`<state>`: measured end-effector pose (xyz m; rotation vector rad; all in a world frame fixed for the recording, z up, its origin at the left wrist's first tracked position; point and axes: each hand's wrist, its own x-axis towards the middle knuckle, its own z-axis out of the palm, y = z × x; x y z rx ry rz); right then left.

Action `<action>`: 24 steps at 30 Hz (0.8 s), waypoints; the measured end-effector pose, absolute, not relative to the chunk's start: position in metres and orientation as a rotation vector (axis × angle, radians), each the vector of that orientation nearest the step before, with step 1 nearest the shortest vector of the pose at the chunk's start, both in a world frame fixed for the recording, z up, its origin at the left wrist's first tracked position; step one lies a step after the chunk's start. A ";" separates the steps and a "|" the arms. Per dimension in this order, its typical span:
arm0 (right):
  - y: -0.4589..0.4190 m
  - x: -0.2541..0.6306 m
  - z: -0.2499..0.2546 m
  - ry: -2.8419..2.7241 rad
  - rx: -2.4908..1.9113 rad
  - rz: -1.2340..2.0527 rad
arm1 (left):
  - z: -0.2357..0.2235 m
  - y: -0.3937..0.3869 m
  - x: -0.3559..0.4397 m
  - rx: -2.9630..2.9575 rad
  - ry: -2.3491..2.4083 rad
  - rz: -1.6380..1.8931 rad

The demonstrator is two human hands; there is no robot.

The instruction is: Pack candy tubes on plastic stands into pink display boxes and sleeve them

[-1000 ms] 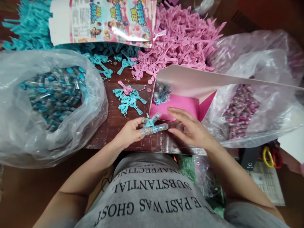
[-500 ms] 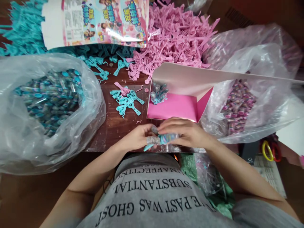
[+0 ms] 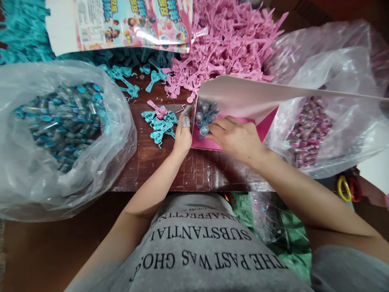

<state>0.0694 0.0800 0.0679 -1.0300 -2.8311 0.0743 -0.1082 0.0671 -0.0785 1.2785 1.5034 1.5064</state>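
Note:
My right hand (image 3: 235,137) reaches into the open pink box (image 3: 261,125) and pinches a clear capsule tube with a teal cap (image 3: 204,130) beside several like tubes (image 3: 206,113) in the box's left corner. My left hand (image 3: 183,136) rests against the box's left wall, its taped finger pointing up; its other fingers look extended with nothing in them. A small heap of teal plastic clips (image 3: 161,123) lies just left of that hand on the brown table (image 3: 170,170).
A clear bag of teal tubes (image 3: 60,121) fills the left; a clear bag of pink tubes (image 3: 310,129) sits right. Piles of teal clips (image 3: 24,36) and pink clips (image 3: 231,44) lie behind, under printed packaging (image 3: 121,24). Scissors with yellow and red handles (image 3: 349,188) lie far right.
Both hands moved from the table's near edge up to the pink box. The tube with its teal clip went from between both hands to the right hand, now inside the box.

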 end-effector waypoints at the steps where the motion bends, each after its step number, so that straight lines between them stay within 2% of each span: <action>1: 0.079 0.067 0.070 -2.854 -1.026 0.020 | -0.077 0.066 -0.106 1.186 1.485 1.558; 5: 0.077 0.064 0.075 -2.952 -1.022 -0.114 | -0.071 0.061 -0.096 1.014 1.456 1.632; 9: 0.076 0.066 0.075 -3.027 -1.049 -0.112 | -0.071 0.058 -0.089 0.896 1.544 1.653; 14: 0.075 0.067 0.063 -2.872 -1.057 -0.138 | -0.072 0.057 -0.086 0.831 1.533 1.631; 24: 0.073 0.075 0.036 -2.629 -1.081 0.101 | -0.052 0.055 -0.086 0.910 1.430 1.678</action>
